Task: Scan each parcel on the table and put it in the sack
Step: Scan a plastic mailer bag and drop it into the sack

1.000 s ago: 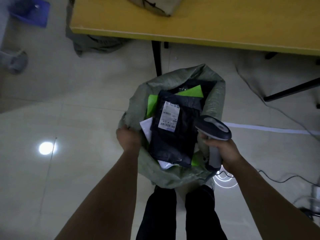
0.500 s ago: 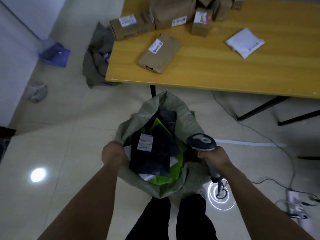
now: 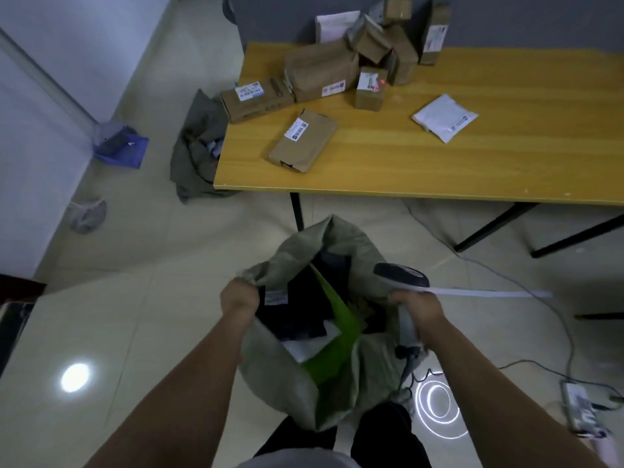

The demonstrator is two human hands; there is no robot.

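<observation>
The black parcel (image 3: 290,314) has sunk deeper into the sack (image 3: 341,238) at 6 o'clock, and the view has lifted to the table (image 3: 439,163) at 12. The left hand (image 3: 239,298) grips the sack's rim, fingers curled tight. The right hand (image 3: 420,309) is clamped round the scanner (image 3: 401,275). That parcel looks done, and the brown parcel (image 3: 304,140) at 12 o'clock likely comes next.

Parcel labels (image 3: 297,129) all illegible
</observation>
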